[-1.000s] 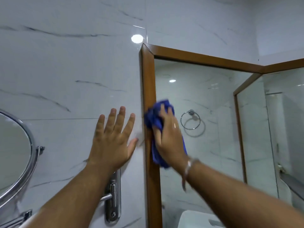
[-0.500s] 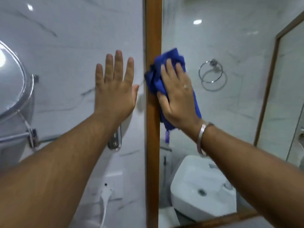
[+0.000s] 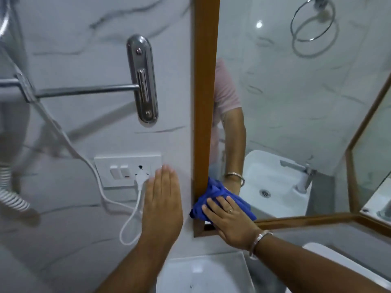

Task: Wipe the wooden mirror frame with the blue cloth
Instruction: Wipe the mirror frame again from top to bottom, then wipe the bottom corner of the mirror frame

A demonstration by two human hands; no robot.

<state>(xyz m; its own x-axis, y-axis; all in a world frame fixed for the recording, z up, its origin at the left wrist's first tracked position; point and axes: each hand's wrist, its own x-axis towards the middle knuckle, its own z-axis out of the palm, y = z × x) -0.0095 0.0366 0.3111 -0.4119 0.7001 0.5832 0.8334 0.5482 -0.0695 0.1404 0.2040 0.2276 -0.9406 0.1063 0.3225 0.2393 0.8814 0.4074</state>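
The wooden mirror frame [image 3: 204,85] runs down the middle of the view as a brown vertical strip and turns right along the mirror's lower edge. My right hand [image 3: 229,220] presses a bunched blue cloth [image 3: 213,196] against the frame's lower left corner, fingers spread over the cloth. My left hand [image 3: 161,199] lies flat on the marble wall just left of the frame, fingers together, holding nothing. The mirror reflects my arm and the cloth.
A white switch plate [image 3: 127,170] with a plugged-in white cable [image 3: 131,220] sits left of my left hand. A chrome wall bracket [image 3: 142,81] with a bar is above it. A white sink [image 3: 203,273] is below the mirror. A towel ring [image 3: 313,20] shows in the reflection.
My right hand has slid the cloth down the frame's left side from mid height to the bottom corner. My left hand moved down the wall alongside it, and the view tilted down.
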